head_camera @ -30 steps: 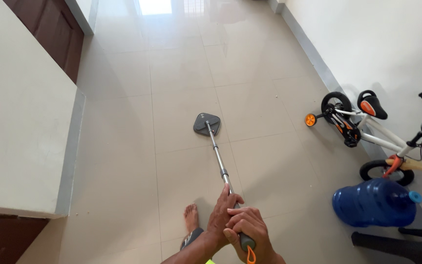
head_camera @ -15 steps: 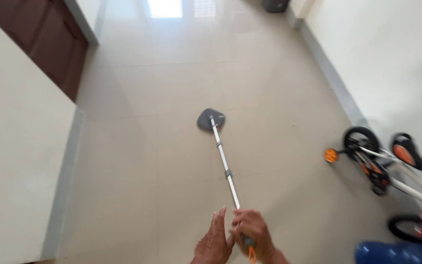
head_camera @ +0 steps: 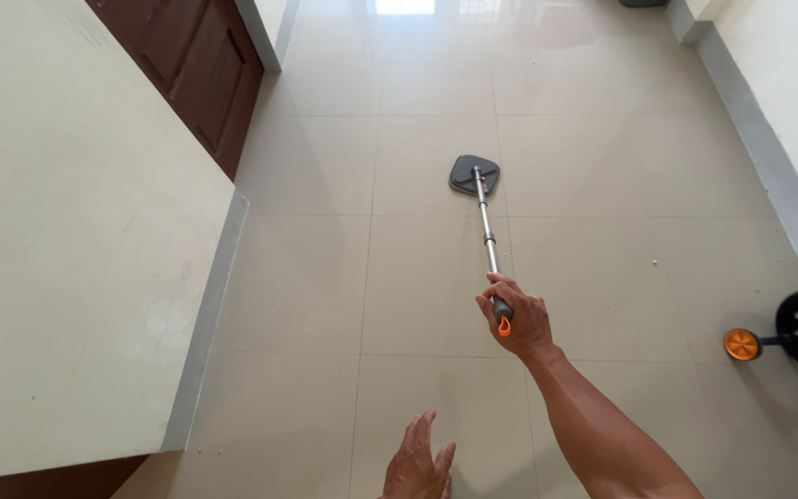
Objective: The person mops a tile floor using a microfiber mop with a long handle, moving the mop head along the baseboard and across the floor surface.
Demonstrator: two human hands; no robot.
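Mop: now gripped by the right hand alone at the handle end, arm extended, head pushed farther across the tiled floor; left hand released, fingers spread, empty.

Flat mop: grey triangular head flat on the beige tiled floor, mid-floor, well away from both walls; silver telescopic pole slants back to a dark grip (orange hanging loop at the end).
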